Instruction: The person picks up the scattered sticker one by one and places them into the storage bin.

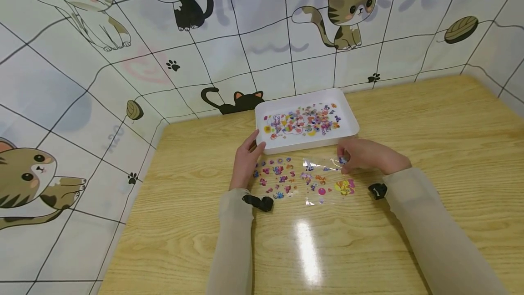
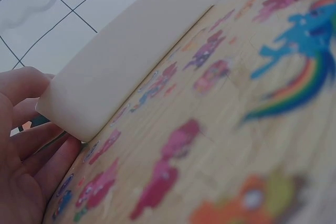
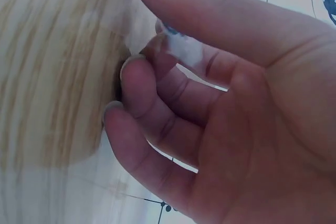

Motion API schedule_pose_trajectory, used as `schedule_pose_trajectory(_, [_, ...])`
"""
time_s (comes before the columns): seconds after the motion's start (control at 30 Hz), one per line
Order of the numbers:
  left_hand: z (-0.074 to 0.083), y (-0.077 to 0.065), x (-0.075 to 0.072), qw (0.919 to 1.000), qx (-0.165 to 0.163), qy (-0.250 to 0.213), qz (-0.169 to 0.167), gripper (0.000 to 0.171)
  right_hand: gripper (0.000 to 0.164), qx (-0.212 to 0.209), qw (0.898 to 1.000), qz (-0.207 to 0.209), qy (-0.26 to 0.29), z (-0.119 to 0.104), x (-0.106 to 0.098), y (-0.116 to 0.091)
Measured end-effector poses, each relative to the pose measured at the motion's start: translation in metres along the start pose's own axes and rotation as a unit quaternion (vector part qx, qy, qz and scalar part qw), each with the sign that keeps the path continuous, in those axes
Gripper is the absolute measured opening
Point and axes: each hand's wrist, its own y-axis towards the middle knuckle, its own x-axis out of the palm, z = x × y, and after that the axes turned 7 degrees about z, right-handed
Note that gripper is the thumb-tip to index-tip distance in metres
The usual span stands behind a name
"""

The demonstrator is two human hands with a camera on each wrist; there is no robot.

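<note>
A white tray (image 1: 311, 142) stands at the back of the table, with many small colourful stickers (image 1: 311, 119) on its floor. My left hand (image 1: 244, 160) grips the tray's front left corner; the left wrist view shows fingers around the end of its wall (image 2: 121, 51). Before the tray lie two clear sheets printed with cartoon pony stickers, a left sheet (image 1: 280, 179) and a right sheet (image 1: 323, 188). With thumb and fingers, my right hand (image 1: 364, 155) pinches the right sheet's upper right corner. Close up, clear film (image 3: 184, 51) shows between thumb and fingers.
The wooden table (image 1: 184, 240) reaches back to a tiled wall (image 1: 270, 53) with cat drawings, which also runs along the left side. Black straps with small devices (image 1: 262, 203) sit on both wrists. A light reflection shines on the table in front.
</note>
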Motion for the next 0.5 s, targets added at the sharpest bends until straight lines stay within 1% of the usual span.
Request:
schedule_pose_trajectory(0.17, [-0.0001, -0.0002, 0.0004, 0.9999, 0.007, -0.007, -0.001, 0.046, 0.029, 0.004, 1.0, 0.001, -0.008, -0.0003, -0.0007, 0.0007])
schedule_pose_trajectory(0.4, [-0.0013, -0.0009, 0.0004, 0.9998, 0.012, -0.014, -0.001, 0.048, 0.008, -0.022, 1.0, 0.013, 0.0, 0.0041, -0.0016, -0.0012])
schedule_pose_trajectory(0.5, [-0.0016, -0.0007, -0.0003, 0.9999, 0.014, -0.01, 0.001, 0.049, 0.007, -0.025, 0.999, 0.019, -0.012, 0.0045, -0.0025, -0.0008])
